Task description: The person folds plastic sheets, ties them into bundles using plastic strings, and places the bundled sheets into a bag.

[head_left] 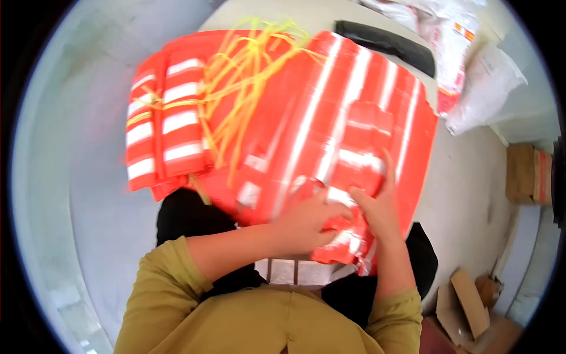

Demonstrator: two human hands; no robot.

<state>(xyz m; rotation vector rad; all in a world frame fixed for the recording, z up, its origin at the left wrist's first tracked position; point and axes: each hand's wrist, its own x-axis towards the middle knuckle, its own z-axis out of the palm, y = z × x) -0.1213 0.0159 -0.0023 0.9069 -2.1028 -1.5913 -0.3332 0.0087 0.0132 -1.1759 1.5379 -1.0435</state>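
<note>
A folded red piece with white bands (362,156), shiny like plastic, lies over a large spread of red sheet with white stripes (312,112) on my lap. My right hand (380,206) grips its right side, thumb on top and fingers along the edge. From the left, my left hand (309,221) closes over its lower part with curled fingers. Left of the spread, folded red-and-white bundles (171,118) are tied round with thin yellow strips. A loose tangle of yellow strips (242,88) lies across the red sheets.
Behind the sheets is a pale surface with a black padded bar (386,47). White plastic bags (483,88) stand at the upper right. A cardboard box (520,174) sits at the right, and opened cardboard (466,307) lies on the floor lower right.
</note>
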